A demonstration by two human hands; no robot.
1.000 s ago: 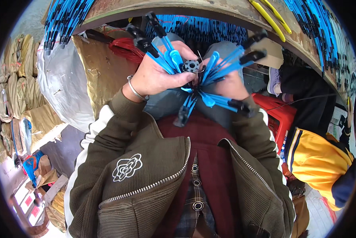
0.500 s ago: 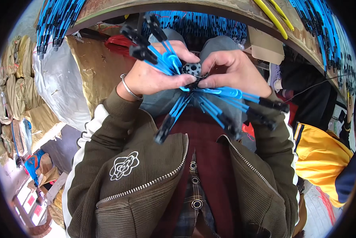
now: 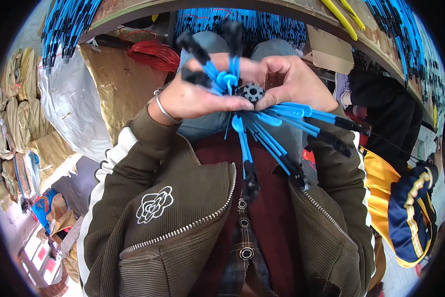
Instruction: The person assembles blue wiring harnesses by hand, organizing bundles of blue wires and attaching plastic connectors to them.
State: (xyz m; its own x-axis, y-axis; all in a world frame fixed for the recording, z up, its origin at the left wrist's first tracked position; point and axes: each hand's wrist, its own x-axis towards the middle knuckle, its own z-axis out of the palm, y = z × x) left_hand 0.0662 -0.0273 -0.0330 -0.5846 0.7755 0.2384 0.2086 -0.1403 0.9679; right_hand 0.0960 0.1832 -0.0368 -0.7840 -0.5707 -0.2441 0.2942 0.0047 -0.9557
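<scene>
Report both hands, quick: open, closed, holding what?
Left hand: closed, holding the dark notched hub.
Right hand: fingers curled, thumb at the hub's edge; whether it grips anything cannot be told.

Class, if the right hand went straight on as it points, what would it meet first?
The right hand would probably meet the dark notched hub first, immediately to its left, though depth is unclear.

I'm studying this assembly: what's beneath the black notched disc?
Blue rods fan out below and around the black notched disc; blue-grey trousers show farther beneath. What lies directly under it is covered by the disc and fingers.
</scene>
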